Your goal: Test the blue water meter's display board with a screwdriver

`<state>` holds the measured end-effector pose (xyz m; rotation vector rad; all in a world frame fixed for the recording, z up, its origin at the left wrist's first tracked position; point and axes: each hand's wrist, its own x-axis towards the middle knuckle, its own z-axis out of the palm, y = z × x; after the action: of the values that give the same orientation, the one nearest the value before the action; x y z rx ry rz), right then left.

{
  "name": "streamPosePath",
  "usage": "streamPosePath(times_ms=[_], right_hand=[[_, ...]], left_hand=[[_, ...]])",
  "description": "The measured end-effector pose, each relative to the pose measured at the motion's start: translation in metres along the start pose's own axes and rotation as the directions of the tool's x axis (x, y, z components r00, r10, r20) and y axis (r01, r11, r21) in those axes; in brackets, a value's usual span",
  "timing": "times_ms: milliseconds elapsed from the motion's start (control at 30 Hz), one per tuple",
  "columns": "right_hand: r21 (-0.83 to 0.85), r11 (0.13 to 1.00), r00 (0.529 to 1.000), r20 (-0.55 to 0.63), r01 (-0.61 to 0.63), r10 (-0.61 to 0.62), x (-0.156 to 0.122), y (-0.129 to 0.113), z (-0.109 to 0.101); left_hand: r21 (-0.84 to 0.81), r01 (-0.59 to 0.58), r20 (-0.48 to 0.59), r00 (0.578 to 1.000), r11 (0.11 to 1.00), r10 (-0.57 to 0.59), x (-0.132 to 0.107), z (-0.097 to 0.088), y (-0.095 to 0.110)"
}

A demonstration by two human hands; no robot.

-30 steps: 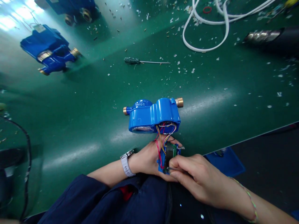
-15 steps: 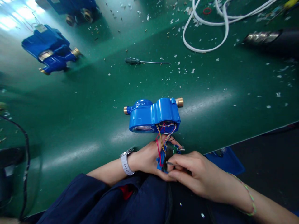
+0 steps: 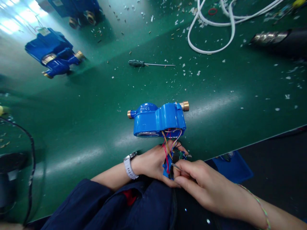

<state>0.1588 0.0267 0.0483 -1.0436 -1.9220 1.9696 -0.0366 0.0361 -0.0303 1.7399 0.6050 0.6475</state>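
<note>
A blue water meter body (image 3: 158,119) with brass ends lies on the green bench near its front edge. Coloured wires (image 3: 170,140) run from its open side down to a small blue module with a green circuit board (image 3: 173,160). My left hand (image 3: 153,163), with a white watch on the wrist, is closed around that module from the left. My right hand (image 3: 199,183) pinches a thin metal tool (image 3: 176,166) whose tip touches the board.
A second blue meter (image 3: 54,54) lies far left, another (image 3: 79,9) at the top. A slim screwdriver (image 3: 150,64) lies mid-bench. White cable (image 3: 211,28) loops top right beside a dark cylindrical tool (image 3: 278,38). A black cable (image 3: 30,166) runs at left. White scraps litter the bench.
My right hand has shifted slightly, moving the tool tip up the board. The module and wires stay in my left hand. The meter body has barely moved.
</note>
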Motion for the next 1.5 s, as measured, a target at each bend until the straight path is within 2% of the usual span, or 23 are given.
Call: streamPosePath(times_ms=[100,167,200,267,300,333,433,533,667,733,800,900,1000,1100,1200,1300,1500], right_hand=[[0.126,0.99,0.998,0.007,-0.06,0.059,0.0,0.001,0.0],[0.294,0.95,0.994,0.007,-0.108,0.111,-0.005,0.005,0.0],[0.432,0.894,0.992,0.001,-0.118,0.13,-0.01,0.009,0.001],[0.695,0.713,0.986,-0.039,-0.089,0.161,-0.023,0.019,0.003],[0.765,0.642,0.982,-0.076,-0.055,0.175,-0.031,0.025,0.004],[0.775,0.631,0.975,-0.118,-0.027,0.187,-0.039,0.032,0.006],[0.682,0.727,0.959,-0.144,-0.081,0.243,-0.059,0.054,0.012],[0.633,0.759,0.938,-0.152,-0.15,0.312,-0.068,0.069,0.017],[0.494,0.838,0.929,-0.143,-0.233,0.342,-0.068,0.07,0.016],[0.406,0.879,0.921,-0.177,-0.252,0.346,-0.065,0.066,0.011],[0.33,0.921,0.909,-0.283,-0.207,0.306,-0.062,0.061,0.006],[0.256,0.964,0.887,-0.428,-0.066,0.174,-0.059,0.054,-0.001],[0.199,0.98,0.9,-0.431,0.02,0.069,-0.059,0.046,-0.004],[0.031,0.999,0.915,-0.403,-0.014,0.026,-0.064,0.041,-0.006],[-0.23,0.973,0.912,-0.402,-0.018,-0.078,-0.069,0.04,-0.009],[-0.403,0.915,0.93,-0.328,0.02,-0.165,-0.071,0.04,-0.015],[-0.562,0.81,0.947,-0.138,0.167,-0.291,-0.057,0.033,-0.03]], left_hand=[[0.015,0.0,-0.014,1.0,1.0,0.0,-0.001,0.0,-0.001],[0.002,-0.002,-0.02,1.0,1.0,0.002,-0.002,-0.003,-0.002],[-0.012,-0.004,-0.012,1.0,1.0,0.004,-0.002,-0.004,-0.001],[-0.052,-0.008,0.015,1.0,0.999,0.009,-0.002,-0.008,-0.001],[-0.074,-0.011,0.031,0.999,0.997,0.014,-0.001,-0.01,0.0],[-0.091,-0.014,0.045,0.999,0.996,0.018,0.0,-0.012,0.001],[-0.127,-0.027,0.057,0.998,0.992,0.034,0.0,-0.014,0.003],[-0.167,-0.018,0.057,0.998,0.986,0.028,0.0,-0.014,0.004],[-0.189,-0.003,0.056,0.998,0.982,0.013,0.0,-0.015,0.006],[-0.163,-0.015,0.05,0.998,0.987,0.024,0.001,-0.016,0.007],[-0.138,-0.022,0.044,0.999,0.99,0.029,0.0,-0.017,0.006],[-0.119,-0.016,0.045,0.999,0.993,0.021,0.0,-0.016,0.003],[-0.101,-0.027,0.037,0.999,0.994,0.031,-0.001,-0.015,0.001],[-0.089,-0.045,0.021,0.999,0.995,0.047,-0.001,-0.016,0.001],[-0.069,-0.051,0.011,0.999,0.996,0.052,-0.001,-0.016,0.001],[-0.1,-0.057,0.01,0.998,0.993,0.058,-0.001,-0.016,0.001],[-0.218,-0.005,0.065,0.998,0.976,0.019,-0.003,-0.017,0.002]])
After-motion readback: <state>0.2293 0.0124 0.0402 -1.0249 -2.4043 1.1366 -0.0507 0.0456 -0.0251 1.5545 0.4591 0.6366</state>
